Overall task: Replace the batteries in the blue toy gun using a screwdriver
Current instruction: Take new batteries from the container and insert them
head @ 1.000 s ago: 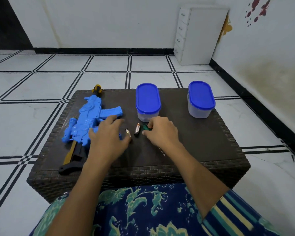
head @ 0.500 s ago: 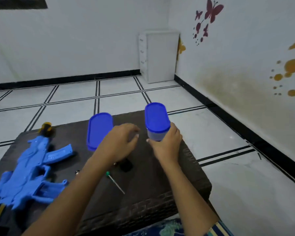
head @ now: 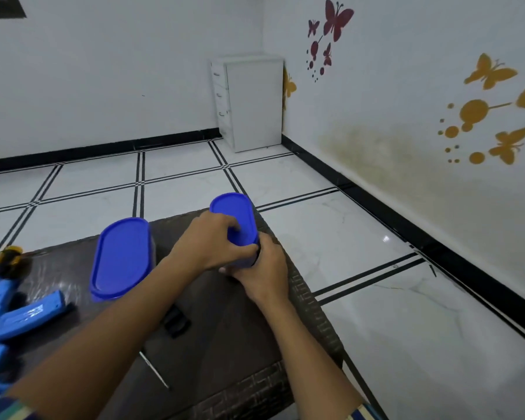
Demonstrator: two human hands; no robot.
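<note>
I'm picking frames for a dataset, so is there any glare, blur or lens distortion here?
Head view: a glare spot on the floor, sheen on the table and blue toy gun; wide-angle bending at edges; left hand and right hand on the container look sharp.

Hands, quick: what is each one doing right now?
Left hand: grips the far blue-lidded container at its top.
Right hand: grips the same container's side.
</note>
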